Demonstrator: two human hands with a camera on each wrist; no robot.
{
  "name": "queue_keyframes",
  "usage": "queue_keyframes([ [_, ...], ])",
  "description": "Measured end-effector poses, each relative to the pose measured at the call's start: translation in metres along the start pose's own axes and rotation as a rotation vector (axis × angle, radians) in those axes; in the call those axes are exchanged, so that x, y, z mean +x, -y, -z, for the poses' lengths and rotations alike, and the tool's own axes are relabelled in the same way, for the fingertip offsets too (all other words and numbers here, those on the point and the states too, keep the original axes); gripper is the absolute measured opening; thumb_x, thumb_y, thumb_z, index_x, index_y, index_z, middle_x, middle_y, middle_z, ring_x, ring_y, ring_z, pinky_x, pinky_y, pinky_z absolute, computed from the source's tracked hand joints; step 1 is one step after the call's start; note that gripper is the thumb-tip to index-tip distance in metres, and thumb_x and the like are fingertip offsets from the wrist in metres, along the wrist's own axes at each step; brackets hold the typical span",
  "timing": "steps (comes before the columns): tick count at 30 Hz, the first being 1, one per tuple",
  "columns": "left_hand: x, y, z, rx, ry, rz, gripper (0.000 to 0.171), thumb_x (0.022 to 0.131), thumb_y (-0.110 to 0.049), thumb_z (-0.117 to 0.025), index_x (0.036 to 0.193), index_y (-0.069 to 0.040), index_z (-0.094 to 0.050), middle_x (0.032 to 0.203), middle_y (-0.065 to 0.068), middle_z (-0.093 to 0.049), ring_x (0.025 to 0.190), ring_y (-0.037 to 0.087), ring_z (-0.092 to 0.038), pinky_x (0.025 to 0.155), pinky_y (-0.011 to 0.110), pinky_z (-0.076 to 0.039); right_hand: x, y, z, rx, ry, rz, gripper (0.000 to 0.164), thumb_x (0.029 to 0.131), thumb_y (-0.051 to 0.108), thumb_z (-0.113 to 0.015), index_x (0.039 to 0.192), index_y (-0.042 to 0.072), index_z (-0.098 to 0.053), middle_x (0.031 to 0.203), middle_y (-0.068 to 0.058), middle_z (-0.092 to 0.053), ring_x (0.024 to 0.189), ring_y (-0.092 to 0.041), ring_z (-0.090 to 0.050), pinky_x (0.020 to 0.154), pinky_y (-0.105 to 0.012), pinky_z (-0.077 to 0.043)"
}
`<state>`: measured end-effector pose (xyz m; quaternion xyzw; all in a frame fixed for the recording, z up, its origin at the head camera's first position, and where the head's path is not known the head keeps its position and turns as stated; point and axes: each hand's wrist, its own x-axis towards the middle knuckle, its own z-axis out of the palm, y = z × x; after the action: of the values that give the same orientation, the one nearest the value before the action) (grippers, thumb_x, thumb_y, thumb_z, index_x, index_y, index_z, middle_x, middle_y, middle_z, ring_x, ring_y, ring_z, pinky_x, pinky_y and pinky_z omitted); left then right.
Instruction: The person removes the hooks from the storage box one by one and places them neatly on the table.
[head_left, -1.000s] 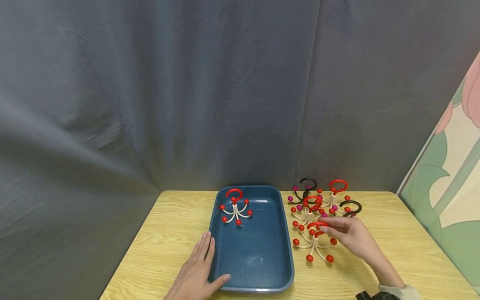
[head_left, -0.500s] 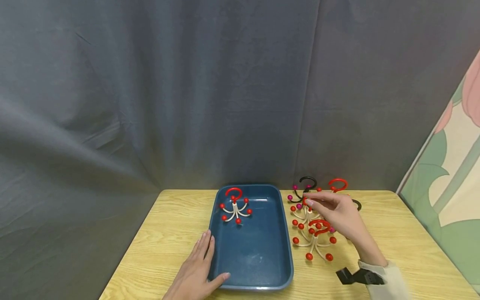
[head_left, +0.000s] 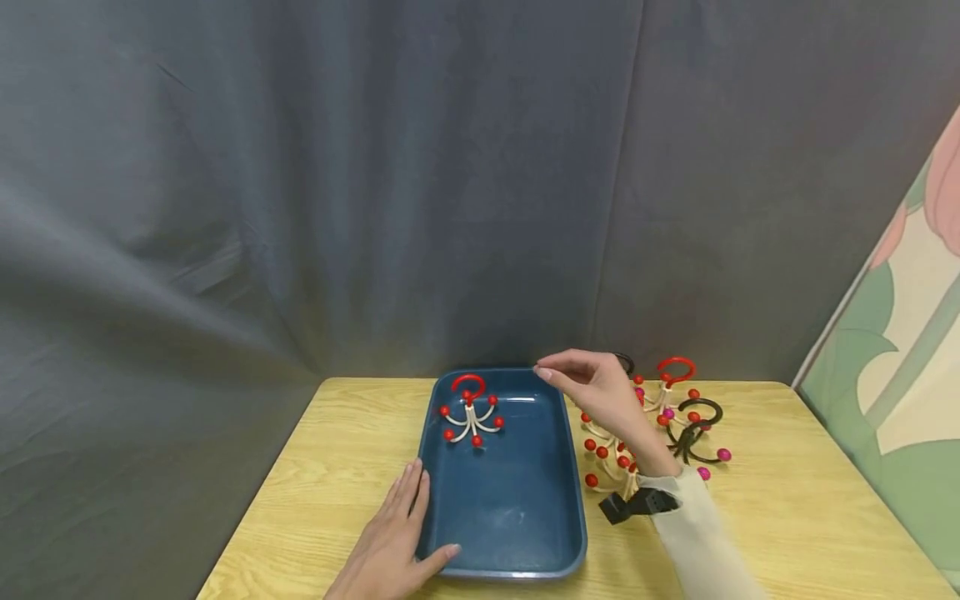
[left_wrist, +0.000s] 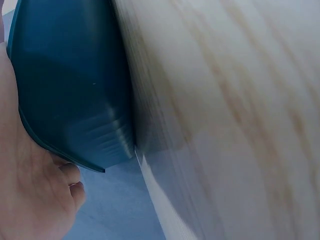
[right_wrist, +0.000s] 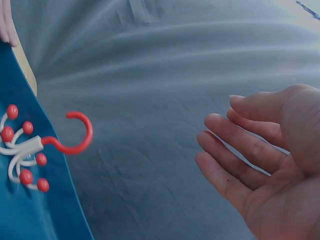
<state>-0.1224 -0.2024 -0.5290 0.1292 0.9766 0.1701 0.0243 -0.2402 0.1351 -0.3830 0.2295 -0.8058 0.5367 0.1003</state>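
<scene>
My left hand (head_left: 393,529) rests along the near left side of a blue tray (head_left: 510,500), its fingers straight on the rim and the thumb over the front corner. In the left wrist view the palm lies against the outer wall of the tray (left_wrist: 70,75). A white multi-armed hanging hook (head_left: 470,414) with a red hook top and red ball tips lies toward the tray's back left. My right hand (head_left: 600,396) hovers by the tray's back right corner. Seen in the right wrist view, this hand (right_wrist: 265,160) holds nothing, its fingers loosely bent and thumb apart.
Several similar hooks stand right of the tray, partly hidden by the right forearm. Among them are a white hook with a red top (head_left: 677,372) and a black hook (head_left: 686,437) with pink balls. A grey curtain (head_left: 450,208) hangs behind the wooden table (head_left: 300,500).
My right hand has moved from the front hooks, back and leftward over the group, to the tray's back right corner. The left hand and the hook in the tray stay put.
</scene>
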Motion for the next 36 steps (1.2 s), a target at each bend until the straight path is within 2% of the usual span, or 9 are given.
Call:
queue_keyframes([
  [3, 0.001, -0.001, 0.001, 0.004, -0.014, -0.005, 0.112, 0.091, -0.083, -0.051, 0.167, -0.004, -0.024, 0.179, 0.012, -0.012, 0.166, 0.034, -0.015, 0.132, 0.057, -0.026, 0.014, 0.001, -0.011, 0.018, 0.015, -0.016, 0.023, 0.097, 0.024, -0.077, 0.117, 0.012, -0.081, 0.116, -0.007, -0.081, 0.104, -0.015, -0.076, 0.091, -0.022, -0.061],
  [6, 0.002, -0.001, 0.0, 0.004, -0.025, -0.006, 0.112, 0.091, -0.083, -0.052, 0.166, -0.004, -0.025, 0.178, 0.013, -0.014, 0.165, 0.034, -0.016, 0.131, 0.057, -0.027, 0.027, -0.002, -0.022, 0.029, 0.026, -0.04, 0.025, 0.096, 0.024, -0.078, 0.118, 0.012, -0.08, 0.118, -0.007, -0.08, 0.109, -0.022, -0.076, 0.097, -0.031, -0.063],
  [9, 0.002, -0.002, 0.001, 0.011, -0.036, -0.013, 0.112, 0.091, -0.082, -0.053, 0.166, -0.003, -0.026, 0.178, 0.014, -0.015, 0.165, 0.035, -0.017, 0.13, 0.058, -0.028, 0.038, -0.009, -0.033, 0.012, 0.025, -0.065, 0.023, 0.096, 0.024, -0.078, 0.116, 0.013, -0.08, 0.116, -0.008, -0.08, 0.108, -0.025, -0.076, 0.101, -0.042, -0.062],
  [12, 0.001, -0.002, 0.002, 0.022, -0.034, -0.013, 0.113, 0.091, -0.083, -0.053, 0.166, -0.003, -0.026, 0.178, 0.013, -0.015, 0.165, 0.034, -0.017, 0.131, 0.056, -0.029, 0.047, -0.017, -0.044, -0.005, 0.019, -0.096, 0.021, 0.096, 0.023, -0.079, 0.114, 0.013, -0.08, 0.115, -0.009, -0.08, 0.105, -0.026, -0.076, 0.099, -0.047, -0.062],
  [16, 0.0, -0.002, 0.002, 0.028, -0.023, -0.014, 0.113, 0.091, -0.083, -0.051, 0.166, -0.003, -0.026, 0.178, 0.012, -0.015, 0.165, 0.034, -0.017, 0.131, 0.055, -0.029, 0.057, -0.031, -0.059, -0.007, 0.011, -0.149, 0.024, 0.095, 0.024, -0.08, 0.116, 0.012, -0.079, 0.116, -0.009, -0.08, 0.106, -0.027, -0.075, 0.098, -0.047, -0.062],
  [25, 0.0, 0.001, 0.002, 0.022, -0.02, -0.01, 0.113, 0.092, -0.084, -0.05, 0.167, -0.003, -0.024, 0.178, 0.012, -0.012, 0.166, 0.032, -0.014, 0.132, 0.054, -0.026, 0.067, -0.063, -0.09, -0.043, 0.02, -0.314, 0.037, 0.093, 0.025, -0.081, 0.126, 0.009, -0.075, 0.127, -0.011, -0.075, 0.119, -0.031, -0.07, 0.106, -0.05, -0.057],
  [31, 0.0, 0.002, 0.002, 0.019, -0.018, -0.011, 0.113, 0.092, -0.083, -0.05, 0.167, -0.003, -0.024, 0.178, 0.013, -0.012, 0.166, 0.032, -0.013, 0.132, 0.054, -0.026, 0.067, -0.074, -0.106, 0.02, 0.075, -0.319, 0.038, 0.092, 0.024, -0.083, 0.125, 0.007, -0.075, 0.122, -0.011, -0.078, 0.114, -0.028, -0.073, 0.101, -0.046, -0.06],
  [36, 0.001, 0.0, 0.002, 0.016, 0.006, 0.0, 0.114, 0.092, -0.085, -0.048, 0.167, -0.004, -0.023, 0.179, 0.013, -0.011, 0.166, 0.032, -0.013, 0.133, 0.056, -0.025, 0.066, -0.082, -0.118, 0.069, 0.082, -0.316, 0.032, 0.092, 0.024, -0.083, 0.122, 0.012, -0.079, 0.117, -0.008, -0.08, 0.106, -0.023, -0.075, 0.095, -0.042, -0.062],
])
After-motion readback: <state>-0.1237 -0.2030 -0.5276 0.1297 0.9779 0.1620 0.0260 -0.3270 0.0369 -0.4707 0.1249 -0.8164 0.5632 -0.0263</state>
